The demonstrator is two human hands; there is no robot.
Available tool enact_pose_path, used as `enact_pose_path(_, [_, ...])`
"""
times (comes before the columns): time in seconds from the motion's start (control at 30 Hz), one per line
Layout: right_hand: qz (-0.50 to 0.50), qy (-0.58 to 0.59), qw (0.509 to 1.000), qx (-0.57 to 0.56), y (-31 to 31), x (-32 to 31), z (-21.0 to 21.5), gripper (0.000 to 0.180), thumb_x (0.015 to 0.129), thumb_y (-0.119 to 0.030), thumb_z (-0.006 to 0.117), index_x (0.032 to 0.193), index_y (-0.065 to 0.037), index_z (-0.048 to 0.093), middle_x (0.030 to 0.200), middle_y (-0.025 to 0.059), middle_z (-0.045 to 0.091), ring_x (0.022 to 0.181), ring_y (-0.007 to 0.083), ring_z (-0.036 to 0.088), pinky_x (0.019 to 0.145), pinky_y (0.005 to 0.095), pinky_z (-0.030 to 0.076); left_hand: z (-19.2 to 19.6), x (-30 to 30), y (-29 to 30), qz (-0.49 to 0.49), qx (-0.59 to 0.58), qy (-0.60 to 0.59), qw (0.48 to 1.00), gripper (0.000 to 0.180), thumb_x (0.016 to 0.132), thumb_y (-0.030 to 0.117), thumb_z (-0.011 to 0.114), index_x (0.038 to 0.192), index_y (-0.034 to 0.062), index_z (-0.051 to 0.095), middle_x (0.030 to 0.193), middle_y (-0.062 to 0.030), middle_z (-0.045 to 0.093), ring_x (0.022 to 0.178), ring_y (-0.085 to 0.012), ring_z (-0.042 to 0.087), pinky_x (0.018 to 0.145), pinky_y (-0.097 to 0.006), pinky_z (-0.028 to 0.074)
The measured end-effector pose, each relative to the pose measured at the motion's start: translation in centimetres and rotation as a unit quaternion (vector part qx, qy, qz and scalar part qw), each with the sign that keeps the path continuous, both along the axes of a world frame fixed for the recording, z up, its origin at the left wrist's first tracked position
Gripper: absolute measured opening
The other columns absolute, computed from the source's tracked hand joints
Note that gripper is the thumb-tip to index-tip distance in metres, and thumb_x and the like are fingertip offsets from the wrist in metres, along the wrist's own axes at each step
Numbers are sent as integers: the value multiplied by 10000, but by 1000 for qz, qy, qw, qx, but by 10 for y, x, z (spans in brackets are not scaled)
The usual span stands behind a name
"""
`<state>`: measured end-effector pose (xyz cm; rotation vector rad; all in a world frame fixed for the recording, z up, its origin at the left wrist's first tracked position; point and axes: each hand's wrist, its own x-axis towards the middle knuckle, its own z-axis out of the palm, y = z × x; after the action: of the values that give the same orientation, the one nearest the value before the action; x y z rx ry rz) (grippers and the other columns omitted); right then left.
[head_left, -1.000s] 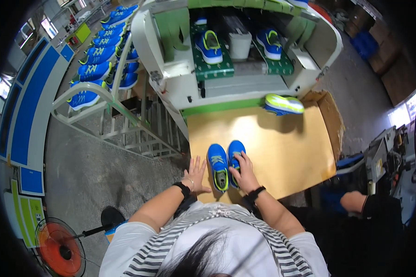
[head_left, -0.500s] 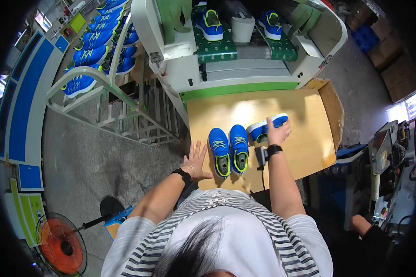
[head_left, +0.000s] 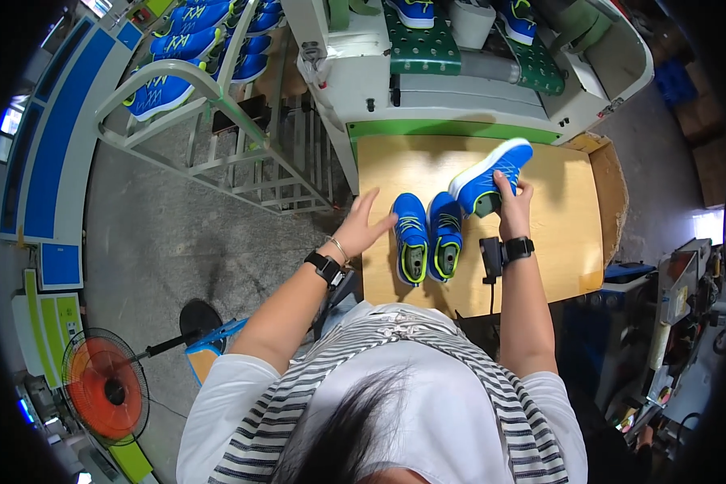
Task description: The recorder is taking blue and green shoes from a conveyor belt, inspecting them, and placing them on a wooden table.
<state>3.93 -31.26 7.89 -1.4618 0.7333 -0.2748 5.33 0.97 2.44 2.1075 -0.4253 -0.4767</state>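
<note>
My right hand (head_left: 511, 202) grips the heel of a blue shoe with a white sole (head_left: 484, 173), lifted and tilted above the wooden table (head_left: 557, 234). Two more blue shoes with yellow-green trim (head_left: 427, 238) lie side by side on the table near its front edge, toes pointing away. My left hand (head_left: 365, 230) hovers with spread fingers just left of that pair, at the table's left edge, holding nothing. Both wrists wear dark watches.
Behind the table stands a white and green machine (head_left: 460, 89) with blue shoes on green perforated pads. A metal rack (head_left: 210, 97) at the upper left carries several blue shoes. A small black device (head_left: 490, 256) lies by my right wrist. An orange fan (head_left: 105, 387) stands on the floor.
My right hand has lifted the third shoe off the table and drawn it closer, beside the pair. My left hand has moved slightly left of the pair, fingers apart.
</note>
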Motion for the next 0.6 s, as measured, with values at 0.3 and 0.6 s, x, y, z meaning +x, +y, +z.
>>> enact_pose_path(0.3, [309, -54, 910, -270, 48, -78, -7, 729, 908, -290, 657, 1444, -4, 256, 1374, 220, 409, 1272, 325, 434, 1080, 415, 344, 105, 17, -65, -14, -503, 413, 759, 777, 898, 698, 352, 1440, 141, 356, 1341, -113, 539, 966, -219, 631, 790, -350, 532])
enact_pose_path(0.6, [316, 12, 918, -241, 65, -114, -44, 911, 779, -84, 711, 1485, -2, 140, 1394, 271, 322, 1311, 380, 352, 1116, 413, 296, 156, 152, -133, 42, -594, 407, 692, 837, 877, 748, 345, 1337, 59, 463, 1227, -140, 594, 942, -306, 626, 716, -327, 552])
